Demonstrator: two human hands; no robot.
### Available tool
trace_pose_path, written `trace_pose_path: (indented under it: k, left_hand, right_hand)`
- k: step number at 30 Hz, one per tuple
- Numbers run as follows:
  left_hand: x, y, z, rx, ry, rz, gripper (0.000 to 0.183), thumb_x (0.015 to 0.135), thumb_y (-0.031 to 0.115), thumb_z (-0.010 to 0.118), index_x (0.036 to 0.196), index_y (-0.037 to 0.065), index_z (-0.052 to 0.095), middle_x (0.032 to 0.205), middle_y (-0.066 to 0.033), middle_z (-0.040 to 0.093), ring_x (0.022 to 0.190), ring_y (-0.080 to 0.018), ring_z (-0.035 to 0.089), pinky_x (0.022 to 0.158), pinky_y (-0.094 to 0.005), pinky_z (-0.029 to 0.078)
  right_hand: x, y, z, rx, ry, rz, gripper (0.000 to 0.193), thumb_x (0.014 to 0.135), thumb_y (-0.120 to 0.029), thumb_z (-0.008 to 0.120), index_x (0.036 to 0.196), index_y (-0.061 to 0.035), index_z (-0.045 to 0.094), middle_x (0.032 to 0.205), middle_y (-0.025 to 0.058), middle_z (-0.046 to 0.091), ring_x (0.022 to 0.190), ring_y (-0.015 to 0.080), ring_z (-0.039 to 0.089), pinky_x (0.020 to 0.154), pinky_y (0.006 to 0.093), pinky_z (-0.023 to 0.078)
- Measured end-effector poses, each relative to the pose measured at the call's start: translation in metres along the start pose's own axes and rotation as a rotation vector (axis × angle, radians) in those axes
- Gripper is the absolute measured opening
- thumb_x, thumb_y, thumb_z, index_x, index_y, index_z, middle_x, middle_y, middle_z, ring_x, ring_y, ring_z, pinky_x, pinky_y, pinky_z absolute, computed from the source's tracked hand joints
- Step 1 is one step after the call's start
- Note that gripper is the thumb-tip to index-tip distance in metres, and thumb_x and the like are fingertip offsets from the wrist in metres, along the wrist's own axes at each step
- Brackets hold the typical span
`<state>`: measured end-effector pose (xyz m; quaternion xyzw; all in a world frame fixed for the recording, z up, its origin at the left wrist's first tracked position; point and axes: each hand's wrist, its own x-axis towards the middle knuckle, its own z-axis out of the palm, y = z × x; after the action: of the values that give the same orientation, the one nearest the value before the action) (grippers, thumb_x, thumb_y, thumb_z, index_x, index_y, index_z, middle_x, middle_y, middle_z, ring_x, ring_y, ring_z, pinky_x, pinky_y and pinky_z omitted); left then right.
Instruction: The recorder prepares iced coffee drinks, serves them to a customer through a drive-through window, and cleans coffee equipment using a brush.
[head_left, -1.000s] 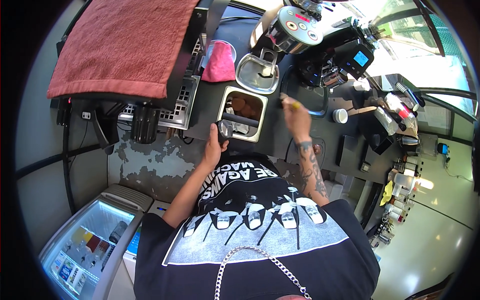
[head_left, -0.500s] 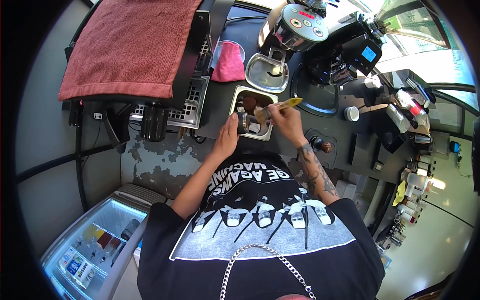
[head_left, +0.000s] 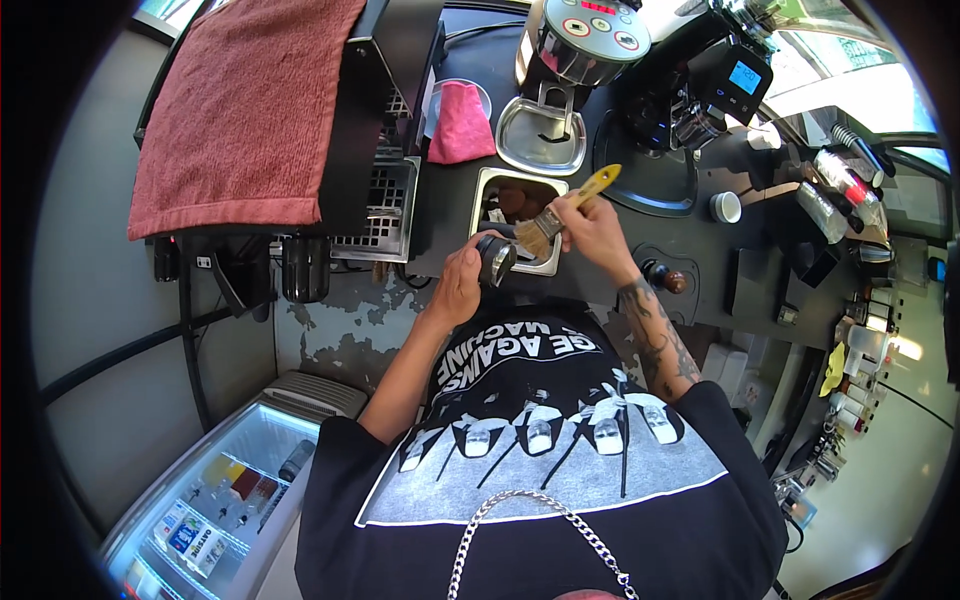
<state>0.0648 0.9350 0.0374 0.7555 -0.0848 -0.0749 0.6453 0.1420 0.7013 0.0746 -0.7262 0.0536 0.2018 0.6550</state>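
My left hand (head_left: 459, 287) is wrapped round a small round piece of black and silver metal (head_left: 497, 261), cup-like and tilted; my fingers hide part of it. In my right hand (head_left: 598, 236) is a flat paintbrush (head_left: 540, 231) with pale bristles and a yellow handle that points up and right. The bristles hang just right of the metal piece; whether they touch it I cannot tell. Both hands are at the near side of a rectangular steel container (head_left: 479, 197), which holds brown lumps (head_left: 516, 202) and a dark bar across it.
A red towel (head_left: 240, 110) covers the machine at left, beside a drip grate (head_left: 390, 215). Behind the container are a pink cloth (head_left: 461, 123) and a steel tray (head_left: 515, 150). A grinder (head_left: 700, 95), a white cup (head_left: 725, 207) and a wooden-handled tamper (head_left: 668, 278) stand at right.
The view has shifted slightly. The metal piece has come nearer to me, off the container's left rim, and turned. The brush has swung more upright, its bristles lowered toward the piece.
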Motion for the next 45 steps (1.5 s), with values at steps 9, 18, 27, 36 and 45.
trace_pose_path:
  k: [9,18,27,36,45]
  left_hand:
    - [0.009,0.029,0.034,-1.418,0.207,-0.538,0.061,0.108,0.056,0.025,0.121,0.004,0.054,0.088,-0.0047,0.053,0.064,-0.0099,0.042,0.058,-0.0243,0.039]
    - [0.020,0.023,0.044,-1.602,0.207,-0.600,0.054,0.109,0.050,0.029,0.114,0.004,0.056,0.083,-0.0028,0.050,0.065,-0.0100,0.043,0.058,-0.0244,0.040]
    - [0.015,0.016,0.034,-1.130,0.257,-0.660,0.065,0.107,0.065,0.023,0.112,0.009,0.058,0.082,-0.0012,0.055,0.063,-0.0088,0.042,0.057,-0.0240,0.037]
    - [0.007,0.000,0.041,-0.770,0.138,-0.699,0.069,0.103,0.073,0.028,0.095,0.012,0.058,0.071,0.0002,0.051,0.057,-0.0082,0.038,0.051,-0.0247,0.033]
    - [0.010,0.004,0.028,-0.834,0.115,-0.700,0.070,0.103,0.072,0.026,0.093,0.010,0.058,0.070,0.0005,0.048,0.052,-0.0060,0.033,0.046,-0.0225,0.026]
  right_hand:
    - [-0.028,-0.009,0.021,0.137,0.194,-0.146,0.028,0.107,-0.023,0.058,0.109,0.0035,0.068,0.087,0.0044,0.069,0.064,0.0095,0.064,0.059,0.0242,0.055]
    - [-0.018,-0.010,0.020,0.004,0.220,-0.071,0.029,0.103,-0.023,0.063,0.104,0.0047,0.072,0.076,0.0048,0.070,0.065,0.0093,0.068,0.058,0.0251,0.051]
    - [-0.014,-0.005,0.021,-0.011,0.037,-0.145,0.027,0.103,-0.021,0.065,0.109,0.0046,0.070,0.076,0.0022,0.067,0.063,0.0078,0.064,0.058,0.0233,0.050]
    - [-0.001,0.003,0.006,-0.156,0.085,-0.115,0.027,0.104,-0.020,0.063,0.108,0.0055,0.069,0.083,0.0032,0.069,0.066,0.0069,0.063,0.057,0.0238,0.051]
    - [-0.001,-0.022,0.008,-0.301,-0.064,-0.164,0.030,0.103,-0.024,0.066,0.109,0.0047,0.071,0.082,0.0028,0.069,0.066,0.0077,0.065,0.057,0.0241,0.051]
